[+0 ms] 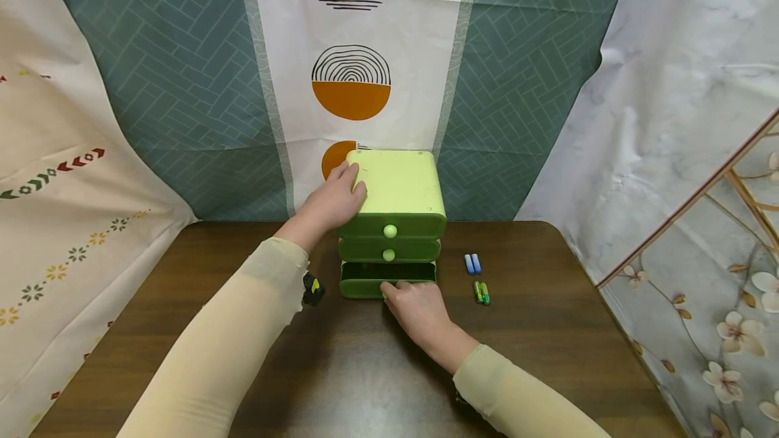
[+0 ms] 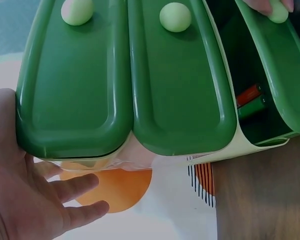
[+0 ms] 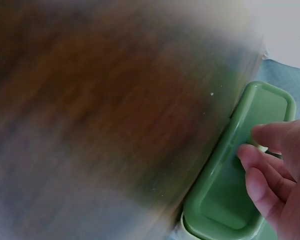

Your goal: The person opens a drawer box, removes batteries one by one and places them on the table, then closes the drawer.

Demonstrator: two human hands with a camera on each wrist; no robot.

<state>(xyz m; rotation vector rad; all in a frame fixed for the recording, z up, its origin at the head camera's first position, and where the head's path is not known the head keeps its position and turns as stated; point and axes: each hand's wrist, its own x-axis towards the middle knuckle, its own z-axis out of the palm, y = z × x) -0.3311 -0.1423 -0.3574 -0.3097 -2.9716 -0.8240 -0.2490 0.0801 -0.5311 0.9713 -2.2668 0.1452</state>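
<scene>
A green three-drawer storage box [image 1: 398, 181] with a pale lime top stands at the back of the table. My left hand [image 1: 335, 198] rests on its upper left edge, fingers extended along the side in the left wrist view. The bottom drawer [image 1: 359, 288] is pulled partly out; the upper two are closed. With thumb and fingertips, my right hand [image 1: 418, 313] pinches the round pale knob [image 2: 278, 12] of that bottom drawer. Inside the drawer, the left wrist view shows a red battery [image 2: 248, 95] beside a green battery [image 2: 252, 108].
To the right of the box, two blue-and-white batteries [image 1: 472, 263] lie side by side on the brown wooden table [image 1: 548, 330]. Two green batteries [image 1: 481, 293] lie just nearer. A patterned cloth [image 1: 511, 100] hangs right behind the box.
</scene>
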